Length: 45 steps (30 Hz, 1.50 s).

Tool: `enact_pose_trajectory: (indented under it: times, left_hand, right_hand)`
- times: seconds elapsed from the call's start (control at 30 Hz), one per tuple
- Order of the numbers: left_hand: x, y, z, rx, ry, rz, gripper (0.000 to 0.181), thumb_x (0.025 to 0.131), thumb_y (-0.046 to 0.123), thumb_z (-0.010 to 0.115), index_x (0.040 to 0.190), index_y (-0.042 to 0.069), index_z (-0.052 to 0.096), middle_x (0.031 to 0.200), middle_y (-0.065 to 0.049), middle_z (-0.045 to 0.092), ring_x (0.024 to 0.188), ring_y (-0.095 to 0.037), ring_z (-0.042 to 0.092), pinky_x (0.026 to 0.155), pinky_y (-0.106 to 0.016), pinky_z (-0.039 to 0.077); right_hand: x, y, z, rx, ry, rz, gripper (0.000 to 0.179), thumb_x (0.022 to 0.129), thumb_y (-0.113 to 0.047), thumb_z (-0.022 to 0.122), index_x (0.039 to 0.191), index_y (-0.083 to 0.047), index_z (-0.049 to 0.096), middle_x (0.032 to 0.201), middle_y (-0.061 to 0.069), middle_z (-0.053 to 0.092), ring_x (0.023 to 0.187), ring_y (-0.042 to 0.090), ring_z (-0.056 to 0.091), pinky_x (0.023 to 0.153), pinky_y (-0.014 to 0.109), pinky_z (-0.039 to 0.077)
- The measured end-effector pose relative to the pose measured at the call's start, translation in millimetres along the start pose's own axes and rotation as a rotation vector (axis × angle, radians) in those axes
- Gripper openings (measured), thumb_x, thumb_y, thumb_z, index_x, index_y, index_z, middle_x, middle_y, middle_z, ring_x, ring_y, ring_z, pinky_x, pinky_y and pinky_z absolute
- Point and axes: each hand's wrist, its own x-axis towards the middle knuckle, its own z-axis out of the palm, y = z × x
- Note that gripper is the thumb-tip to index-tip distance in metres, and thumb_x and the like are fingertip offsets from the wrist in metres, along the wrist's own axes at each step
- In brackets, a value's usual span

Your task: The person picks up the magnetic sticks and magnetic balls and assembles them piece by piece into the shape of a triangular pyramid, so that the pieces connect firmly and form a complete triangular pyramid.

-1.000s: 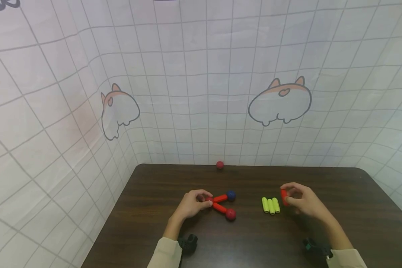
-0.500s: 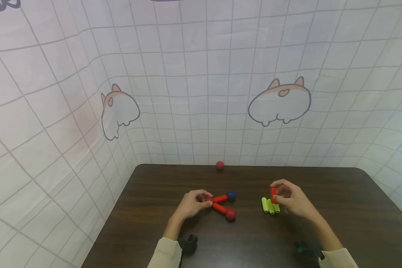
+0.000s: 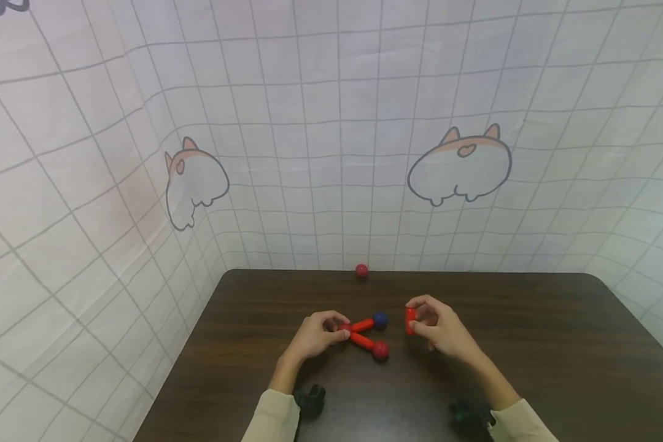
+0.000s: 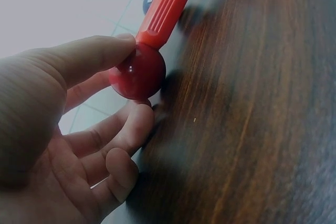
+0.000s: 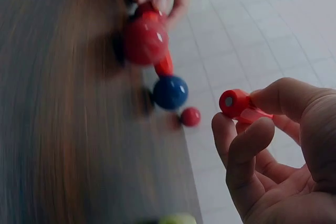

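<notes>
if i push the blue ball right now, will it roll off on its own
The blue ball probably won't roll freely, since a red rod meets it; both would likely move together. Its glossy surface may feel slippery.

Three sticks (image 3: 361, 340) are bright red, three balls (image 3: 380, 350) are darker red, another ball (image 3: 379, 320) is blue, the sleeves (image 3: 275, 416) are cream, the table (image 3: 381, 399) is dark brown with streaks, and the white cloth (image 3: 320, 141) has grey squares.
</notes>
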Motion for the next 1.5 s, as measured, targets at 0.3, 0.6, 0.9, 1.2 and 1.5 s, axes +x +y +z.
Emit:
enact_pose_trajectory:
  times: [0.3, 0.6, 0.9, 1.2, 1.5]
  left_hand:
    - [1.9, 1.4, 0.0, -0.012, -0.005, 0.0, 0.021, 0.091, 0.029, 0.078, 0.11, 0.02, 0.075, 0.083, 0.002, 0.062, 0.069, -0.013, 0.055, 0.06, -0.027, 0.043]
    - [2.9, 1.7, -0.2, -0.018, -0.01, -0.006, 0.022, 0.091, 0.03, 0.078, 0.11, 0.02, 0.075, 0.083, 0.0, 0.063, 0.068, -0.013, 0.056, 0.06, -0.028, 0.043]
    - [2.4, -0.5, -0.4, -0.019, -0.01, -0.01, 0.021, 0.091, 0.029, 0.079, 0.109, 0.02, 0.075, 0.082, -0.001, 0.063, 0.067, -0.013, 0.058, 0.059, -0.028, 0.044]
    - [1.9, -1.9, 0.1, -0.014, -0.01, -0.014, 0.023, 0.09, 0.03, 0.079, 0.11, 0.019, 0.075, 0.082, 0.0, 0.062, 0.067, -0.014, 0.056, 0.059, -0.029, 0.043]
    - [0.8, -1.6, 0.7, 0.001, -0.005, -0.024, 0.022, 0.09, 0.03, 0.079, 0.109, 0.021, 0.074, 0.083, 0.001, 0.061, 0.068, -0.014, 0.053, 0.059, -0.028, 0.041]
  right_hand:
    - [17.6, -9, 29, 0.038, -0.015, 0.028, 0.035, 0.091, -0.007, 0.074, 0.123, -0.007, 0.061, 0.101, 0.019, 0.063, 0.057, 0.018, 0.055, 0.045, 0.029, 0.048]
    - [25.9, -8, 44, 0.018, -0.03, 0.07, 0.032, 0.091, -0.006, 0.074, 0.12, -0.011, 0.062, 0.098, 0.015, 0.064, 0.055, 0.02, 0.055, 0.047, 0.031, 0.05]
    - [25.9, -6, 51, -0.001, -0.033, 0.085, 0.031, 0.09, -0.005, 0.073, 0.118, -0.012, 0.062, 0.099, 0.013, 0.062, 0.054, 0.018, 0.057, 0.047, 0.031, 0.051]
    - [26.9, 1, 55, -0.006, -0.018, 0.114, 0.031, 0.092, -0.007, 0.073, 0.12, -0.012, 0.063, 0.099, 0.012, 0.063, 0.059, 0.019, 0.058, 0.048, 0.032, 0.051]
    - [26.0, 3, 59, -0.039, -0.022, 0.13, 0.029, 0.093, -0.007, 0.072, 0.121, -0.012, 0.066, 0.096, 0.009, 0.066, 0.056, 0.018, 0.057, 0.047, 0.032, 0.051]
